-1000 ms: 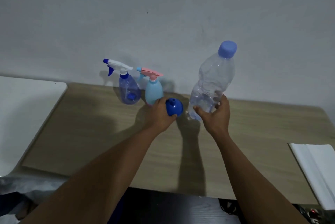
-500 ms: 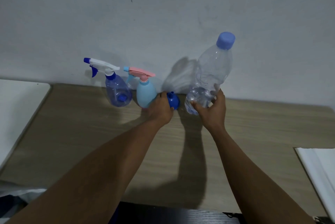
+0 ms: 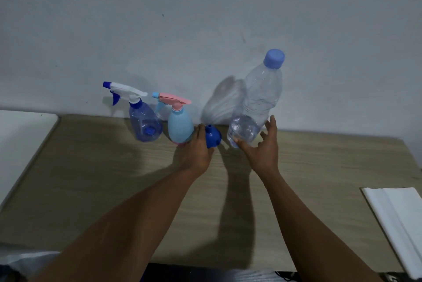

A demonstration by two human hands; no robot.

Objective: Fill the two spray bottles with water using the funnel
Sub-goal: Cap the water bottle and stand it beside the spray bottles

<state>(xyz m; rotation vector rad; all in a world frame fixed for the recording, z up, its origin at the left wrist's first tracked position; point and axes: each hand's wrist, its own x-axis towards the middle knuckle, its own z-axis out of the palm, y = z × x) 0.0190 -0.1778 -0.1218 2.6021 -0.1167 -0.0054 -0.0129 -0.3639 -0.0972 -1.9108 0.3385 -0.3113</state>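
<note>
Two spray bottles stand at the back of the wooden table by the wall: a translucent blue one with a white trigger, and a light-blue one with a pink trigger. My left hand grips a small blue funnel just right of the light-blue bottle, spout pointing up. A clear water bottle with a blue cap stands to the right, water low in its base. My right hand is spread beside its base, thumb near the bottom and fingers straight.
A grey wall rises directly behind the bottles. A folded white cloth lies at the table's right edge. A white surface adjoins the table on the left. Bare wood stretches in front of the bottles.
The water bottle has been set down near the wall and my right hand has let go of it, fingers spread. My left hand moved the funnel back beside the light-blue spray bottle.
</note>
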